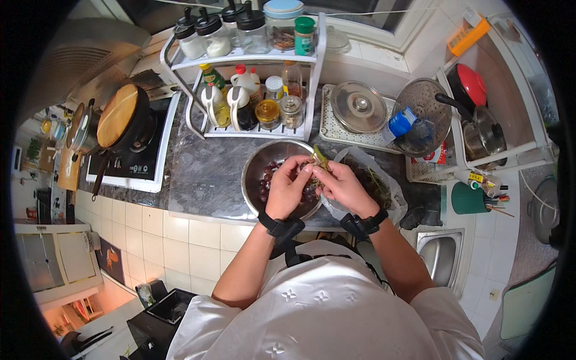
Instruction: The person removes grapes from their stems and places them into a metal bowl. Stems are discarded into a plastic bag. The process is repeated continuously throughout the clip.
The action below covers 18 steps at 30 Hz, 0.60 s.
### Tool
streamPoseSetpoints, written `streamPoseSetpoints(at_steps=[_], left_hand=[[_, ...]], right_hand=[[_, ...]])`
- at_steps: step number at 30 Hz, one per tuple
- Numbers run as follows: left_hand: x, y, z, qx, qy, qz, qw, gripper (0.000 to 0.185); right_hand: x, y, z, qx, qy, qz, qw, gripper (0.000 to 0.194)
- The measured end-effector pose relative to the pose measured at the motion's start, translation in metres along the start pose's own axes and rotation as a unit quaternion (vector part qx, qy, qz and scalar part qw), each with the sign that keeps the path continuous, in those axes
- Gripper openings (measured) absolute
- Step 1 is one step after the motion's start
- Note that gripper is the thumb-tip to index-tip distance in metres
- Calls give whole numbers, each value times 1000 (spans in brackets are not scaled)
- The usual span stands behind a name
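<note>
A stainless steel bowl point(252, 158) with dark red grapes point(264, 183) in it stands on the counter before me. Over its right half, a bunch stem point(320, 155) with a green upper end sits between my two hands. My left hand point(289, 185) pinches at the stem from the left, thumb and fingertips together. From the right, my right hand point(344, 185) grips it, its thumb almost touching the left thumb. The fingers hide much of the stem and whatever fruit is on it. Beside the bowl lies a clear plastic bag point(398, 198) with greenish stems in it.
Behind the bowl rises a white two-tier rack point(317, 67) with jars and bottles. A lidded pot point(358, 105) and a steel colander point(425, 101) stand at back right. To the left is a cooktop point(144, 168) with a wok point(143, 112); a sink point(443, 258) lies at right.
</note>
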<state>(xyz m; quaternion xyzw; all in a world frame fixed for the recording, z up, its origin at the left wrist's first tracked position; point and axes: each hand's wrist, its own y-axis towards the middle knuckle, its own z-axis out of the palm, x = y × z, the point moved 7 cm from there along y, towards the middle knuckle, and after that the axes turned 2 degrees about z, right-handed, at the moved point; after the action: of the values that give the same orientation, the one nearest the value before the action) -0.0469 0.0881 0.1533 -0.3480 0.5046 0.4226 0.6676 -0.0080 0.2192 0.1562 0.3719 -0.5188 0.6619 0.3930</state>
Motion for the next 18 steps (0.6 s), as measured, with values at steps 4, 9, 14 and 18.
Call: streamPoseSetpoints(at_steps=[4, 9, 14, 18], left_hand=[[0, -6, -38, -2, 81, 6, 997, 17], [19, -13, -60, -7, 47, -40, 998, 13], [30, -16, -66, -4, 73, -25, 997, 11], [41, -17, -66, 13, 49, -92, 994, 10]], right_hand=[[-6, 14, 25, 0, -18, -7, 1000, 21], [-17, 22, 34, 25, -42, 24, 999, 19], [-24, 27, 38, 13, -44, 27, 999, 17], [-29, 24, 41, 1, -42, 52, 998, 18]])
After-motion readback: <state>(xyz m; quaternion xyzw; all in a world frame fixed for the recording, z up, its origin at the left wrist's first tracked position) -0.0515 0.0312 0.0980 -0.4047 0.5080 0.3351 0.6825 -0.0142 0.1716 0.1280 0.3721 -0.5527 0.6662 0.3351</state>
